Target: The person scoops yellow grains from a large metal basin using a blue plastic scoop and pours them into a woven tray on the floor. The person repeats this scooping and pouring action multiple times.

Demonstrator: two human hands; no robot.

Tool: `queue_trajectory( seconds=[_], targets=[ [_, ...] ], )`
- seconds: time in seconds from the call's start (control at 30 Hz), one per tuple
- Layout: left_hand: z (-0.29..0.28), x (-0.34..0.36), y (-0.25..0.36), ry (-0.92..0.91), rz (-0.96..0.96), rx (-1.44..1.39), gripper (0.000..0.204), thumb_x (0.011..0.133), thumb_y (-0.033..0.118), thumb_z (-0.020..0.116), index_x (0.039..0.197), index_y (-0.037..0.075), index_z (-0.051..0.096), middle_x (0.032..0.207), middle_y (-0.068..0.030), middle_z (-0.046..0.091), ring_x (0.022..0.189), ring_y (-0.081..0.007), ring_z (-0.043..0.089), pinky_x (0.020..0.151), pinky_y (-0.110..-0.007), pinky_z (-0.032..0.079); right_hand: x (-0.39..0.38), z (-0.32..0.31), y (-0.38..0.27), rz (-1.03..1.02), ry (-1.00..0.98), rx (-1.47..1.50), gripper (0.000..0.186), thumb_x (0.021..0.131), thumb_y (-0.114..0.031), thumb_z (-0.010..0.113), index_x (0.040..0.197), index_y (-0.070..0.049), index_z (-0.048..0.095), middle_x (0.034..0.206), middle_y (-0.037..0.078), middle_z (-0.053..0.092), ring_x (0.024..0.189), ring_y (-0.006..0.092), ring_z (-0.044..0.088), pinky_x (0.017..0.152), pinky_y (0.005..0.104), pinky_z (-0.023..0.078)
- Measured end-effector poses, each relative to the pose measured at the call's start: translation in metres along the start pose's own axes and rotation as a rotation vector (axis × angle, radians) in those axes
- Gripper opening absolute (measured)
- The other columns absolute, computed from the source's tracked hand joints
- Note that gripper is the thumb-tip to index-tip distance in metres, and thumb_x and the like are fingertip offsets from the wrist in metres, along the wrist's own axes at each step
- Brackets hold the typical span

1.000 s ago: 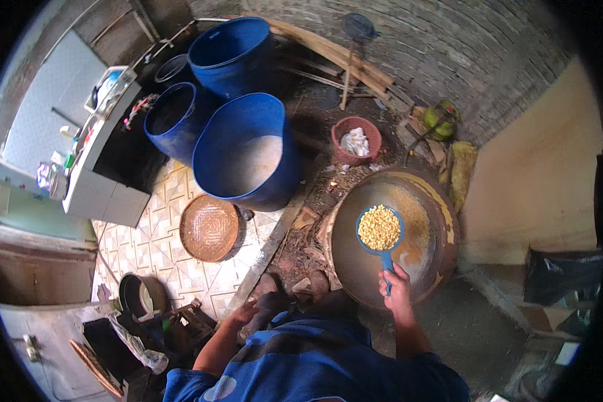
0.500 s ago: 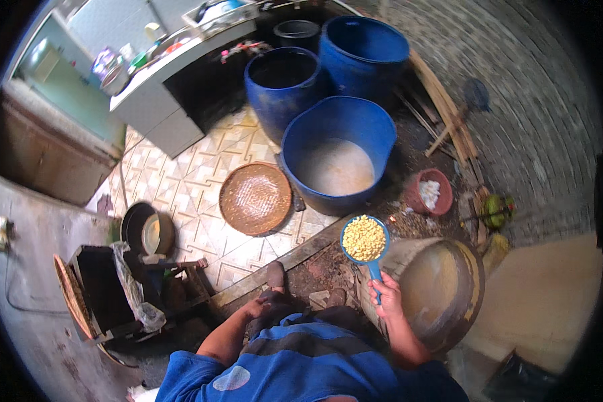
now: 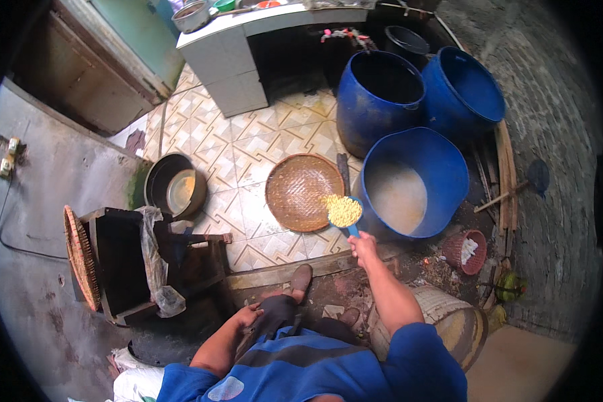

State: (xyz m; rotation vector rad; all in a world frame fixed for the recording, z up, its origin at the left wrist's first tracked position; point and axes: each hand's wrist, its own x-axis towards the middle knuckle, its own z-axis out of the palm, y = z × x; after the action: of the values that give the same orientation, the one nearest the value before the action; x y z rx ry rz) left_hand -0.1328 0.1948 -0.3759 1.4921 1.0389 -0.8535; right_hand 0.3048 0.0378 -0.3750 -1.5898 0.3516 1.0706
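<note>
My right hand (image 3: 363, 246) is closed round the handle of a blue scoop (image 3: 346, 218) heaped with small pale-yellow grains or beans. The scoop is out over the front right edge of a round woven bamboo tray (image 3: 295, 184) on the tiled floor, and some grains spill from its left side over the tray. My left hand (image 3: 249, 313) hangs low beside my dark trousers, its fingers loosely apart with nothing visible in them.
Blue barrels (image 3: 375, 120) and an open blue tub (image 3: 414, 167) stand right, near a pink basket (image 3: 463, 258). A tiled counter (image 3: 224, 74) is ahead. A metal pot (image 3: 161, 181) and dark wooden stand (image 3: 124, 261) are left. A large cylindrical vessel (image 3: 435, 301) is by my right arm.
My view has swung left toward the floor tray. The scoop, earlier over the large round vessel, has moved over the tray, and grains are now spilling from it.
</note>
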Motion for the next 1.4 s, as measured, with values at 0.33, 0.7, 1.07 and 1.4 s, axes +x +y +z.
queue_trajectory(
  seconds=[0.33, 0.7, 1.07, 1.4],
  targets=[
    [-0.007, -0.002, -0.024, -0.014, -0.035, -0.069, 0.063, 0.091, 0.039, 0.052, 0.141, 0.003, 0.034, 0.143, -0.0161, 0.039, 0.132, -0.0278, 0.038, 0.108, -0.033, 0.029, 0.082, 0.064, -0.05, -0.225, 0.302, -1.14, 0.029, 0.077, -0.013, 0.06, 0.105, -0.004, 0.065, 0.109, 0.018, 0.064, 0.102, 0.0352, 0.061, 0.084, 0.0418, 0.05],
    [-0.028, -0.001, -0.002, 0.019, -0.033, -0.225, 0.061, 0.092, 0.035, 0.053, 0.142, 0.006, 0.033, 0.143, -0.0149, 0.04, 0.131, -0.0258, 0.039, 0.107, -0.032, 0.03, 0.056, 0.104, -0.105, -0.325, 0.286, -1.463, 0.027, 0.088, -0.011, 0.044, 0.101, -0.002, 0.065, 0.107, 0.019, 0.065, 0.101, 0.035, 0.062, 0.088, 0.0431, 0.049],
    [-0.036, -0.009, 0.007, -0.011, -0.099, -0.295, 0.059, 0.092, 0.03, 0.054, 0.142, 0.006, 0.034, 0.141, -0.0143, 0.043, 0.129, -0.023, 0.041, 0.106, -0.03, 0.031, 0.086, 0.104, -0.105, -0.56, 0.41, -1.68, 0.02, 0.091, -0.015, 0.045, 0.106, -0.006, 0.055, 0.1, 0.015, 0.064, 0.093, 0.027, 0.066, 0.07, 0.0388, 0.057],
    [-0.042, 0.001, 0.016, -0.03, -0.044, -0.174, 0.061, 0.091, 0.032, 0.055, 0.142, 0.005, 0.034, 0.141, -0.0159, 0.043, 0.129, -0.0255, 0.042, 0.105, -0.031, 0.032, 0.062, 0.104, -0.127, -0.616, 0.48, -1.702, 0.025, 0.09, -0.016, 0.047, 0.115, -0.012, 0.044, 0.104, 0.011, 0.052, 0.094, 0.0261, 0.06, 0.071, 0.0395, 0.055]
  ],
)
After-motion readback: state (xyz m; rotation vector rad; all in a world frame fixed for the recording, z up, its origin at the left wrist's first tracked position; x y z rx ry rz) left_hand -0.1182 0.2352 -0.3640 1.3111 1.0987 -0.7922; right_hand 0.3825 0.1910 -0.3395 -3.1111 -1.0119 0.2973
